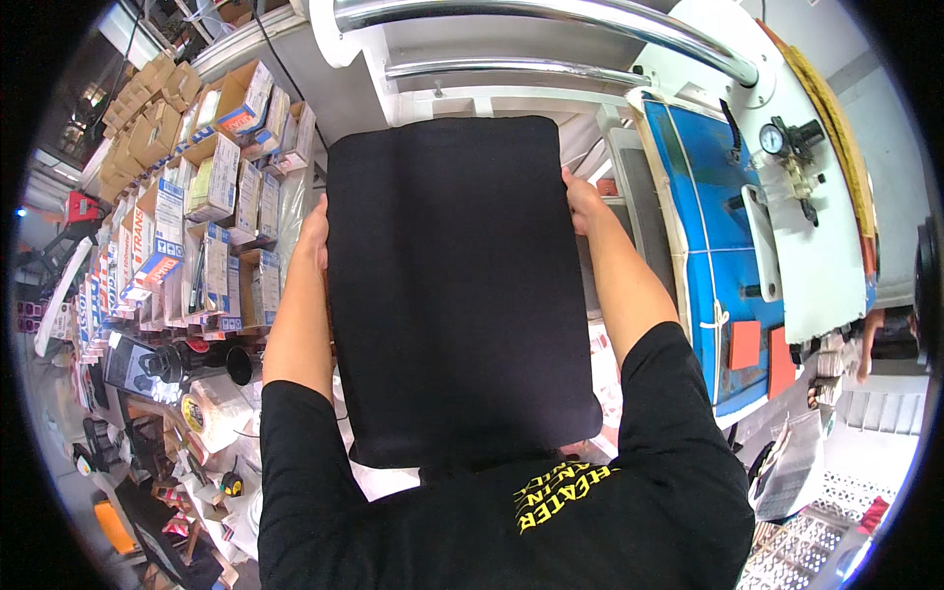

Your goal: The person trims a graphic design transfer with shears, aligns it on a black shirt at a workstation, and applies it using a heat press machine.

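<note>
My left hand grips the left edge of a large black rectangular sheet with rounded corners, and my right hand grips its right edge near the top. The sheet spans the middle of the view, broad face up, its lower edge close to my black shirt. Each hand's fingertips are partly hidden at the edges. Beyond the sheet is a white machine frame with chrome bars. To the right of my right arm lies a blue bed with cord across it and small red pads.
Stacked cardboard boxes crowd the left, above black cylindrical objects and clutter. At right are a white plate with a pressure gauge and fittings. Another person's arm shows at the far right, near a perforated white surface.
</note>
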The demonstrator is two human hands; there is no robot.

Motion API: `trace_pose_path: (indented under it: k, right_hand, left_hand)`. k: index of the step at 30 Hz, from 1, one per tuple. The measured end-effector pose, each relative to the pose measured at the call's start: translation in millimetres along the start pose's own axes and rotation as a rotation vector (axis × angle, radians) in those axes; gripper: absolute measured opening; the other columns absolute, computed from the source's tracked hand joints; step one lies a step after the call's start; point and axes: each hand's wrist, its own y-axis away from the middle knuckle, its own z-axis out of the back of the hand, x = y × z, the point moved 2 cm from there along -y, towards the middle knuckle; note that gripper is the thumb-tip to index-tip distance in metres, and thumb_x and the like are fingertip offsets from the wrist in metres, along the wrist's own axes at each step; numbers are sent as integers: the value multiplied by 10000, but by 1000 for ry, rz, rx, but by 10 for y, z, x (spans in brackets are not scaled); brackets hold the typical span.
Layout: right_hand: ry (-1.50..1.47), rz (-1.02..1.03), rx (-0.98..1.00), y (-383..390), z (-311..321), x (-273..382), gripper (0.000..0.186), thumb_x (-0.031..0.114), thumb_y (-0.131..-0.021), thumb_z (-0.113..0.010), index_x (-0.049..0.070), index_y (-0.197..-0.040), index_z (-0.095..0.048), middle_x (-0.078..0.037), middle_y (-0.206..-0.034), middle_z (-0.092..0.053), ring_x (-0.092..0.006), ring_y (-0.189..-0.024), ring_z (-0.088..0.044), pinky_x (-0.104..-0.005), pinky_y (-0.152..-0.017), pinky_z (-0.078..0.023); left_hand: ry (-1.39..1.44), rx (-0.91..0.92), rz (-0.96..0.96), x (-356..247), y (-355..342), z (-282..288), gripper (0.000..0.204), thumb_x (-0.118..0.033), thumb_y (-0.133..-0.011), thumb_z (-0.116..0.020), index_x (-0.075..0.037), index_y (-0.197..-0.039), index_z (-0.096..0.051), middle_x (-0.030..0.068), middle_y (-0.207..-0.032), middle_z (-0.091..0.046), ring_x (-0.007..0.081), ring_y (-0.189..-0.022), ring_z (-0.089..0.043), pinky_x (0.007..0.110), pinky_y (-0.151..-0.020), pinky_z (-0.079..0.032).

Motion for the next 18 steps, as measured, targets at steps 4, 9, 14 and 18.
trace_pose_path:
  k: [4,9,14,18]
  right_hand:
    - [32,36,-69,-161,-176,-39,341,262,-980,-596,2,-1200,-624,-176,-1173,-669,-281,-1109,-616,-406,-992,-473]
    - [97,370,-249,-74,-33,24,190,207,-921,-705,22,-927,-661,-37,-883,-659,-132,-840,-573,-287,-822,-449]
    - [354,342,-306,-127,-1,-21,257,263,-945,-666,8,-981,-680,-62,-923,-675,-158,-895,-590,-315,-837,-450]
    - [413,301,-190,-206,-11,-1,305,257,-940,-647,-17,-1063,-703,-104,-1020,-700,-189,-971,-602,-337,-894,-446]
  left_hand:
    - [-167,-181,-369,123,-739,896,367,-321,-1023,-519,-9,-1167,-649,104,-1077,-695,235,-975,-648,385,-856,-515]
    - [-319,-418,-627,-44,-722,808,240,-235,-976,-611,-5,-1019,-662,60,-926,-678,161,-864,-612,311,-786,-480]
    - [-193,-219,-398,127,-776,642,249,-208,-990,-588,14,-1085,-651,81,-975,-695,150,-894,-633,290,-802,-493]
    - [-136,-36,-302,202,-985,759,277,-230,-976,-615,13,-1098,-663,83,-985,-706,151,-934,-642,286,-812,-494]
